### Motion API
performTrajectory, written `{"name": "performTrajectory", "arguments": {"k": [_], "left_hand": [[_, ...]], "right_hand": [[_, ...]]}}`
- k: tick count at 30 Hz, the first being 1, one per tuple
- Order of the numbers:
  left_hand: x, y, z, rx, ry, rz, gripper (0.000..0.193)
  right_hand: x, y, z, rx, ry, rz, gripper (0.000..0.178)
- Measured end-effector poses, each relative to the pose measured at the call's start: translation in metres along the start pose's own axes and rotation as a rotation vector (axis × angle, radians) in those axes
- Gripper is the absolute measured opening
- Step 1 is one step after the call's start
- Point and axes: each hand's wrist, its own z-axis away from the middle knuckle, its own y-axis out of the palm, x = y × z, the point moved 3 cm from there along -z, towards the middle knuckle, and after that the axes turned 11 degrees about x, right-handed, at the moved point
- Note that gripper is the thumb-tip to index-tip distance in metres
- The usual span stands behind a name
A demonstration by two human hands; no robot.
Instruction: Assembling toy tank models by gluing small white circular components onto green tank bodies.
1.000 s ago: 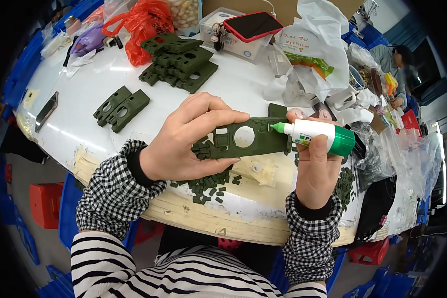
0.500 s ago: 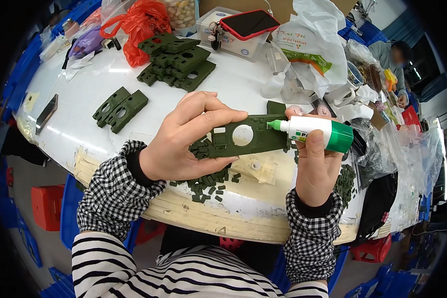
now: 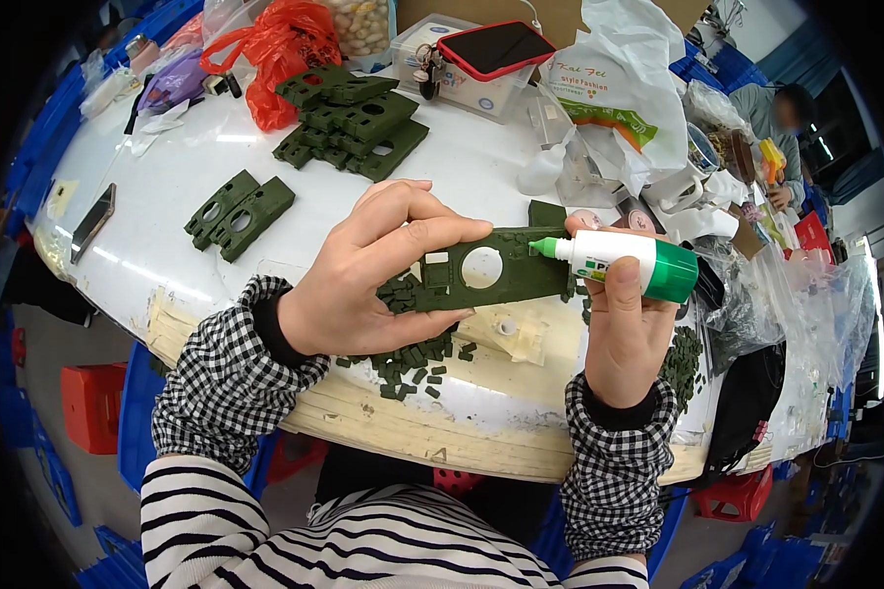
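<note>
Between the thumb and fingers of my left hand (image 3: 378, 265) is a dark green plastic model hull plate (image 3: 517, 280) with a round hole. My right hand (image 3: 624, 339) is closed round a white glue bottle (image 3: 609, 257) with a green base. Its green nozzle tip points left and meets the plate's upper right part, though I cannot tell whether glue is coming out. Below the plate lie many small dark green plastic pieces (image 3: 403, 368) and a yellowish block (image 3: 506, 334). Another heap of small green pieces (image 3: 683, 363) lies right of my right hand.
A stack of green hull parts (image 3: 363, 123) stands at the back, with two more parts (image 3: 238, 216) to its left. A phone (image 3: 496, 49) rests on a clear box. Plastic bags (image 3: 609, 88) crowd the back right. Another person (image 3: 771, 108) sits at far right.
Hardly anything differs. The hull plate and both hands hold nearly the same place, and the nozzle stays at the plate. At far right, the other person's hand has shifted slightly.
</note>
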Motion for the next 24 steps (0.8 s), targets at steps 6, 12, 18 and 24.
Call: {"name": "performTrajectory", "arguments": {"k": [6,12,18,24], "left_hand": [[0.0008,0.0006,-0.0009,0.002,-0.005,0.019,0.056],[0.0008,0.0008,-0.0002,-0.003,-0.001,0.015,0.056],[0.0015,0.0013,-0.0003,-0.016,0.005,0.033,0.056],[0.0016,0.0011,-0.0003,-0.024,-0.006,0.063,0.056]], "right_hand": [[0.0009,0.0004,0.0003,-0.01,-0.009,-0.02,0.026],[0.0001,-0.0008,0.0007,0.003,0.01,0.011,0.027],[-0.0005,-0.0005,0.0009,-0.041,0.003,-0.08,0.03],[-0.0016,-0.0012,0.0009,-0.017,0.008,-0.098,0.032]]}}
